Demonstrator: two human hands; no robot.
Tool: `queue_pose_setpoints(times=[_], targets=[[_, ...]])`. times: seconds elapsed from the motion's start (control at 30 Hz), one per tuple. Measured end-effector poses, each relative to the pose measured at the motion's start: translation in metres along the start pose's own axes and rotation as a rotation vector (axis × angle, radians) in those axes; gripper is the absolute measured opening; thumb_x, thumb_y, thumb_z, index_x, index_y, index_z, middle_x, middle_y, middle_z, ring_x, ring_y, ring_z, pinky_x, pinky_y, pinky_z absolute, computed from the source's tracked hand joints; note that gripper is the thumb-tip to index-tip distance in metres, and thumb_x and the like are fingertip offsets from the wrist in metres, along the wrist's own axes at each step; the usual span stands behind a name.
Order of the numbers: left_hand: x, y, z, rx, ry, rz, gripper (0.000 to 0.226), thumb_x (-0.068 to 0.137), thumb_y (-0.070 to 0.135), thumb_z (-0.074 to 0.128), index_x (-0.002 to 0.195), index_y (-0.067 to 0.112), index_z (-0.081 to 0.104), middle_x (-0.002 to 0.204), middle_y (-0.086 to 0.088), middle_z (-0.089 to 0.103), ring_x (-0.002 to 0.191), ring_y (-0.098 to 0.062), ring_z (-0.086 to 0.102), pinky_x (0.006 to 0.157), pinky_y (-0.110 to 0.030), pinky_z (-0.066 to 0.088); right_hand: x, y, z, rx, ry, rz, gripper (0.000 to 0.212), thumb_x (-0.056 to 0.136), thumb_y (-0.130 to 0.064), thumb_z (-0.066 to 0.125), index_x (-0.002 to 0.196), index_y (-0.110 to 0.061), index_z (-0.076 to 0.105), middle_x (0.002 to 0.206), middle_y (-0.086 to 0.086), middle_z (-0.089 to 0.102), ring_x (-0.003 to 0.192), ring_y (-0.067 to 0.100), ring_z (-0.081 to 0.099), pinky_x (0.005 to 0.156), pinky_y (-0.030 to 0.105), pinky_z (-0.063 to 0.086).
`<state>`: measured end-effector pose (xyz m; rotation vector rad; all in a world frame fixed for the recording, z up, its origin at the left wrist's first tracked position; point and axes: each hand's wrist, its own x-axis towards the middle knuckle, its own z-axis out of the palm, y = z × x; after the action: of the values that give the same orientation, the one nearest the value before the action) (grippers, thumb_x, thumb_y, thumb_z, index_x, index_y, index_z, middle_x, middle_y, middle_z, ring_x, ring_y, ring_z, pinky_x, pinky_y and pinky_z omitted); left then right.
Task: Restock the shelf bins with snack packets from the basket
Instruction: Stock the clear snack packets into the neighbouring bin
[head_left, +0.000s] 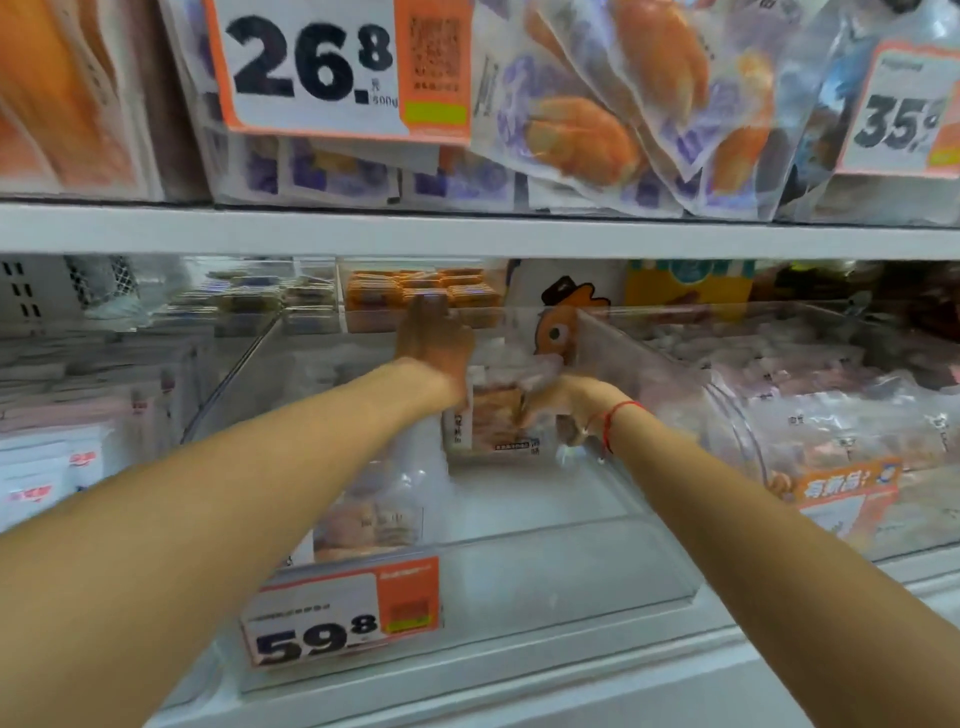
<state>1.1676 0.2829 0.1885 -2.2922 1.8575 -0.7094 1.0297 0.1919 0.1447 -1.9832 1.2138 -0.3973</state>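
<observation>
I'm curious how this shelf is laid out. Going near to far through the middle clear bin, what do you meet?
The 59.8 price tag → a lone snack packet lying flat → the packet between both hands → orange packs at the back.

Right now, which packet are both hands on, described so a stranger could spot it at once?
Find the clear bin on the lower shelf, the one with the orange 59.8 price tag on its front. Deep inside it, the left hand and right hand meet around one snack packet. It stands upright, clear with pale brown pieces and a white label strip, while another packet lies nearer the front.
</observation>
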Motion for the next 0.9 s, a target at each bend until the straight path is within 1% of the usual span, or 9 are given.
queue_pose_setpoints(times=[0.07, 0.13, 0.2, 0.3, 0.4, 0.53, 0.7, 0.8, 0.9], targets=[[0.001, 0.001, -0.003, 0.041, -0.009, 0.034, 0.047, 0.086, 0.047, 0.061, 0.118, 0.012, 0.058, 0.127, -0.008, 0.054, 0.120, -0.024, 0.047, 0.097, -0.032, 0.039, -0.005, -0.017, -0.001, -0.221, -0.140, 0.069, 0.068, 0.100, -0.031, 0.041, 0.104, 0.036, 0.046, 0.111, 0.024, 0.058, 0.126, 0.024, 0.039, 0.109, 0.030, 0.021], [0.001, 0.000, -0.003, 0.074, -0.038, 0.051, 0.050, 0.087, 0.051, 0.057, 0.118, 0.011, 0.058, 0.131, -0.010, 0.051, 0.124, -0.026, 0.043, 0.100, -0.033, 0.036, -0.018, -0.040, -0.005, -0.195, -0.163, 0.160, 0.057, 0.102, -0.030, 0.035, 0.143, 0.009, 0.026, 0.149, 0.023, 0.032, 0.143, 0.026, 0.019, 0.112, 0.028, 0.017], [0.000, -0.002, -0.003, 0.097, -0.079, 0.040, 0.055, 0.087, 0.056, 0.054, 0.121, 0.012, 0.058, 0.137, -0.010, 0.047, 0.129, -0.027, 0.039, 0.104, -0.034, 0.033, -0.004, -0.030, 0.002, -0.261, -0.129, 0.141, 0.059, 0.099, -0.031, 0.045, 0.148, -0.005, 0.024, 0.154, 0.012, 0.026, 0.141, 0.026, 0.025, 0.108, 0.028, 0.025], [-0.001, -0.004, 0.001, 0.052, -0.141, 0.015, 0.058, 0.086, 0.057, 0.055, 0.127, 0.015, 0.053, 0.138, -0.009, 0.047, 0.128, -0.026, 0.041, 0.102, -0.033, 0.036, 0.009, -0.012, 0.011, -0.230, 0.009, 0.121, 0.063, 0.079, -0.025, 0.076, 0.131, -0.007, 0.046, 0.134, 0.011, 0.050, 0.118, 0.025, 0.049, 0.096, 0.027, 0.043], [-0.002, -0.005, 0.003, 0.019, -0.021, 0.085, 0.059, 0.085, 0.042, 0.062, 0.136, 0.019, 0.043, 0.144, -0.005, 0.040, 0.133, -0.026, 0.035, 0.104, -0.039, 0.035, 0.011, -0.007, 0.016, -0.215, 0.160, 0.023, 0.079, 0.062, -0.030, 0.087, 0.128, -0.011, 0.048, 0.127, 0.005, 0.055, 0.103, 0.021, 0.054, 0.087, 0.026, 0.048], [0.002, -0.003, 0.003, -0.049, -0.019, 0.175, 0.056, 0.091, 0.015, 0.054, 0.143, 0.027, 0.037, 0.145, -0.003, 0.042, 0.133, -0.025, 0.039, 0.107, -0.037, 0.035, 0.004, -0.008, 0.016, -0.490, 0.352, -0.135, 0.130, 0.061, -0.040, 0.086, 0.151, -0.024, -0.006, 0.159, 0.011, -0.002, 0.142, 0.034, 0.022, 0.102, 0.045, 0.044], [0.007, 0.004, 0.010, -0.029, -0.119, 0.155, 0.056, 0.096, 0.018, 0.050, 0.147, 0.030, 0.031, 0.145, -0.003, 0.040, 0.135, -0.027, 0.035, 0.110, -0.037, 0.030, -0.004, -0.010, 0.019, -0.776, 0.302, -0.254, 0.082, 0.079, -0.037, 0.073, 0.143, -0.026, 0.024, 0.148, 0.011, 0.018, 0.129, 0.034, 0.037, 0.091, 0.044, 0.046], [0.008, 0.000, 0.009, -0.166, -0.143, 0.175, 0.053, 0.092, 0.009, 0.053, 0.142, 0.019, 0.038, 0.138, -0.007, 0.047, 0.122, -0.027, 0.048, 0.100, -0.036, 0.044, -0.002, -0.010, 0.018, -0.724, 0.268, -0.262, 0.076, 0.080, -0.035, 0.072, 0.141, -0.025, 0.028, 0.146, 0.011, 0.021, 0.124, 0.035, 0.043, 0.092, 0.043, 0.045], [0.004, -0.001, 0.003, -0.229, -0.364, 0.254, 0.046, 0.096, 0.007, 0.043, 0.141, 0.017, 0.038, 0.143, -0.010, 0.041, 0.126, -0.030, 0.044, 0.101, -0.038, 0.041, -0.004, -0.010, 0.015, -0.679, 0.281, -0.284, 0.076, 0.077, -0.036, 0.074, 0.139, -0.025, 0.032, 0.143, 0.010, 0.024, 0.121, 0.035, 0.046, 0.090, 0.042, 0.045]])
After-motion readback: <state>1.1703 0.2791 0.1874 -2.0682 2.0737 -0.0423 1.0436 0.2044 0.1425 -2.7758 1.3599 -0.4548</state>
